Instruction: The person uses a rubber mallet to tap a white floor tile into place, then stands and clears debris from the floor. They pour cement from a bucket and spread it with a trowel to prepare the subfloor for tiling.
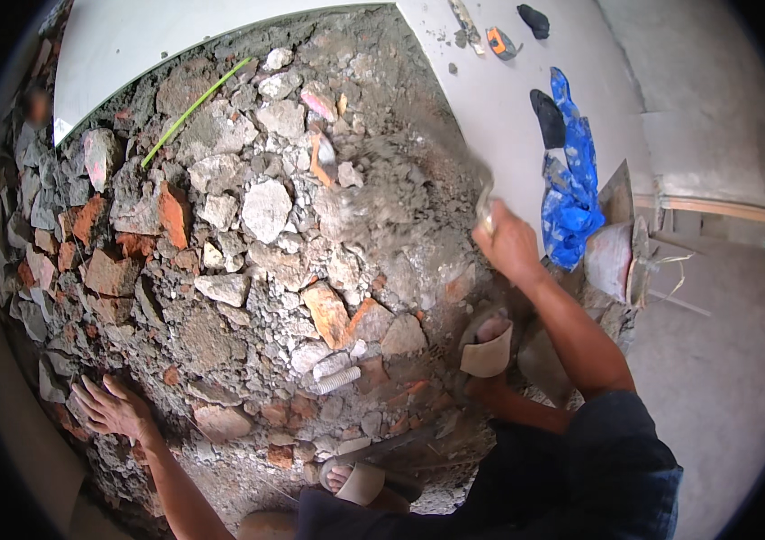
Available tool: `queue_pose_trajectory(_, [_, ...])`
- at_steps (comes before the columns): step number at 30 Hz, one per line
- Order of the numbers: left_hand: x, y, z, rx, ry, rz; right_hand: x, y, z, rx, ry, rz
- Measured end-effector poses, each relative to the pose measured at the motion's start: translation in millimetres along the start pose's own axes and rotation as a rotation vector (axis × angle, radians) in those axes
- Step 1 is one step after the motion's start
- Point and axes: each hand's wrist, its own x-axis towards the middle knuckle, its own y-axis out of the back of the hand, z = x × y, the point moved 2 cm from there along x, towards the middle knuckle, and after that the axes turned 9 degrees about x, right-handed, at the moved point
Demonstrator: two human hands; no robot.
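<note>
My right hand [506, 238] is closed round the handle of a trowel [487, 200], whose blade is smeared by motion. Wet grey mortar [391, 184] lies to the left of the tool, partly blurred, over the broken stones. Far to the left, my left hand [114, 409] rests with fingers spread on the rubble [207, 337] and holds nothing. Pale stones, such as a round white one [267, 210], and orange brick pieces [326, 315] stick up between my hands.
Large pale tiles border the rubble, one at the upper left [175, 31] and one at the right [490, 108]. On the right tile lie a tape measure [501, 43], a dark glove-like piece [534, 22] and crumpled blue plastic [571, 202]. A green strip [193, 112] lies on the mortar. My sandalled feet stand on the rubble.
</note>
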Motion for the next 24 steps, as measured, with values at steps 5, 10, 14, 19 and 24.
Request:
queue_pose_trajectory(5, [-2, -4, -2, 0.092, 0.014, -0.064, 2, 1, -63, 0.055, -0.300, 0.065])
queue_pose_trajectory(10, [-1, -2, -1, 0.057, 0.014, -0.044, -65, -58, -120, 0.179, -0.249, -0.083])
queue_pose_trajectory(14, [-1, 4, 3, 0.001, 0.027, 0.001, -87, -62, -95, 0.409, -0.327, 0.067])
queue_pose_trajectory(19, [5, 15, 4, -0.107, 0.016, 0.048, -42, -56, -93, 0.384, -0.326, 0.141])
queue_pose_trajectory(24, [30, 72, 29, -0.369, 0.164, 0.020, 25, -66, -116, 0.470, 0.037, 0.139])
